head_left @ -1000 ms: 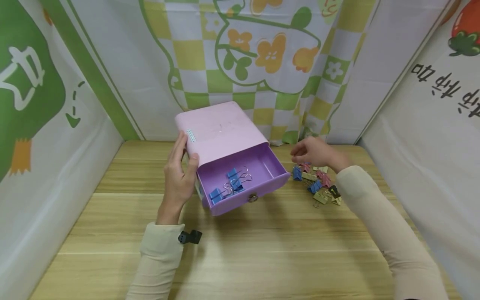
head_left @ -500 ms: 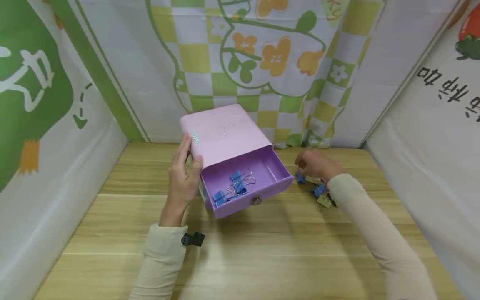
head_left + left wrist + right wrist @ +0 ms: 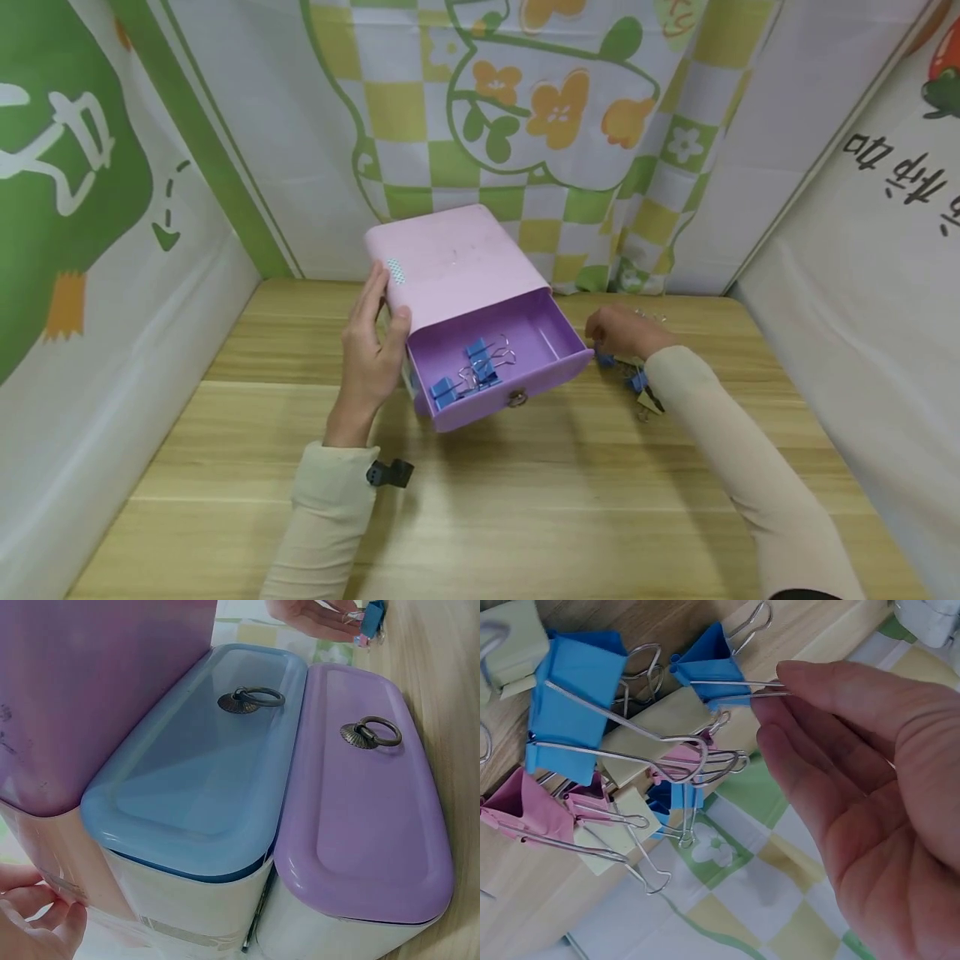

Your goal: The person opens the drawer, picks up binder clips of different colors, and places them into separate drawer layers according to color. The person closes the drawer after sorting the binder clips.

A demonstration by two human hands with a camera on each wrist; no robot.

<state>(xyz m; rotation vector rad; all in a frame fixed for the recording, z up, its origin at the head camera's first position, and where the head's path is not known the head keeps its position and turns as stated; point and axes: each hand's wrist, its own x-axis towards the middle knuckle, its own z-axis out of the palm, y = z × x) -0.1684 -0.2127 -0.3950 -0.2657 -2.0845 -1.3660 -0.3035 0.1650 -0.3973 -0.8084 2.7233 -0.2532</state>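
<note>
My left hand [image 3: 367, 358] rests along the left side of a small drawer cabinet [image 3: 457, 267] with a pale pink top, its fingers lying fairly straight. The cabinet's top purple drawer [image 3: 543, 325] is pulled out, and blue binder clips [image 3: 480, 354] lie inside it. To the right, my right hand [image 3: 618, 329] is down at a pile of binder clips. In the right wrist view, its thumb and fingertips pinch the wire handle of a blue binder clip [image 3: 709, 664]. A larger blue clip [image 3: 577, 701], pink clips [image 3: 532, 814] and yellow clips [image 3: 660, 731] crowd beside it.
Below the pulled-out drawer, the left wrist view shows a blue drawer [image 3: 202, 765] and another purple drawer [image 3: 367, 810], each with a ring pull. The wooden table [image 3: 480, 517] ends at a checkered curtain [image 3: 465, 183] behind the cabinet.
My right hand has moved down to the clip pile and pinches a blue binder clip. The left hand keeps its place on the cabinet; the head view has shifted slightly.
</note>
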